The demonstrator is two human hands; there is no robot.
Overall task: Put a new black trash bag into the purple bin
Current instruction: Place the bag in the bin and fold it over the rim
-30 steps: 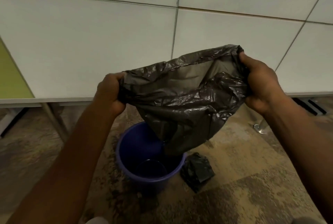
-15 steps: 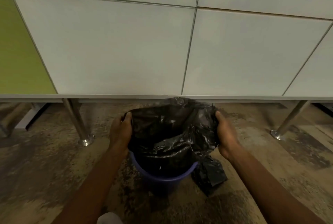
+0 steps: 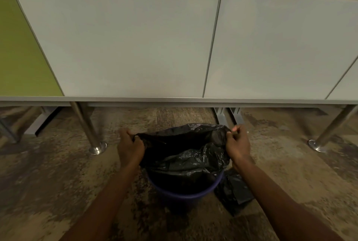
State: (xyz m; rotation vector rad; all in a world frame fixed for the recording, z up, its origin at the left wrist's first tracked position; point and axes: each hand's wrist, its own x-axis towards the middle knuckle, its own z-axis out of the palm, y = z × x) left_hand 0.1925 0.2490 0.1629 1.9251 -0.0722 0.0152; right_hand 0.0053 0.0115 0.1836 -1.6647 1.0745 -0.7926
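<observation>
On worn, mottled brown carpet stands a round purple bin [image 3: 184,192], a crinkled glossy black trash bag [image 3: 186,155] sagging into it. Left hand [image 3: 129,147] and right hand [image 3: 237,144] each pinch the bag's rim. Behind, smooth white panels [image 3: 126,47] rest on shiny metal legs [image 3: 87,126].

The trash bag [image 3: 186,155] hangs between the left grip [image 3: 130,148] and right grip [image 3: 237,145], its lower part inside the bin [image 3: 184,195] below them. Another bag [image 3: 233,192] lies on the floor [image 3: 58,182] under the right grip, touching the bin.
</observation>
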